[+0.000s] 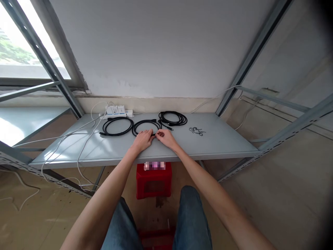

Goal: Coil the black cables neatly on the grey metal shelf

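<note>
A coiled black cable point(146, 121) lies on the grey shelf, with both of my hands at its front edge. My left hand point(144, 140) is closed over the near side of this coil. Just beside it, my right hand point(165, 138) pinches thumb and finger together at the coil's front right; what is between the fingertips is too small to make out. Another black cable coil point(132, 125) rests to the left, and a thicker black coil point(186, 120) sits behind and right. Several thin black ties point(197, 131) form a loose pile to the right.
A white power strip point(121, 114) with plugs stands at the back left of the shelf point(223, 146). White cords point(85, 140) trail over the shelf's left part and front edge. Metal uprights point(249, 62) frame both sides. A red stool point(154, 182) stands below.
</note>
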### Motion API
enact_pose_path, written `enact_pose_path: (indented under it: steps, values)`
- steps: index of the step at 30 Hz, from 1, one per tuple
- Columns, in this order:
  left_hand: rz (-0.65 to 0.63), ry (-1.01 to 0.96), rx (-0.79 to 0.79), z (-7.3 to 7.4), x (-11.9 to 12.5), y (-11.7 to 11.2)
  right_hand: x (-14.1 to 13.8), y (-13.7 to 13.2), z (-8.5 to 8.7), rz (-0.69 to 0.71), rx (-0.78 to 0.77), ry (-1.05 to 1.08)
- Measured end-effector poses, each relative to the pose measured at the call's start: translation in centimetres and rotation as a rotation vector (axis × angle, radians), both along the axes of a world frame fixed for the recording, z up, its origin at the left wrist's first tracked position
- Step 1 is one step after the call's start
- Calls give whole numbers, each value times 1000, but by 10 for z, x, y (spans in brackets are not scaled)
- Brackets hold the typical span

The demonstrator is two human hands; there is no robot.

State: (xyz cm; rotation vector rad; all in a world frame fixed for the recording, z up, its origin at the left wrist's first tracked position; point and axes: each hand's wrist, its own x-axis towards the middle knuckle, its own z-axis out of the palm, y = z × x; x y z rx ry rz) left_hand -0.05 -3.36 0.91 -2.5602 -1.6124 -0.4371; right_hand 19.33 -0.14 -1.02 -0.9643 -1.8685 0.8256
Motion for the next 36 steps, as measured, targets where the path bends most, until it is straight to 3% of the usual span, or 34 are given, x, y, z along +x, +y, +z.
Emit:
enact_pose_path:
  steps: [8, 20, 23, 29, 36]
  values:
    - [-35, -31, 7, 3, -1, -5, -1, -2, 7, 60, -52, 45]
    - [-40, -82, 16, 3, -1, -5, -1, -6, 10, -33, 201, -78]
    - [-39, -79, 17, 1, -2, -4, 0, -6, 12, -20, 139, -35]
    - [-48, -116, -11, 1, -5, -3, 1, -3, 13, 94, -177, 101]
    - [-32, -140, -29, 3, -3, -5, 3, -4, 14, 133, -248, 120]
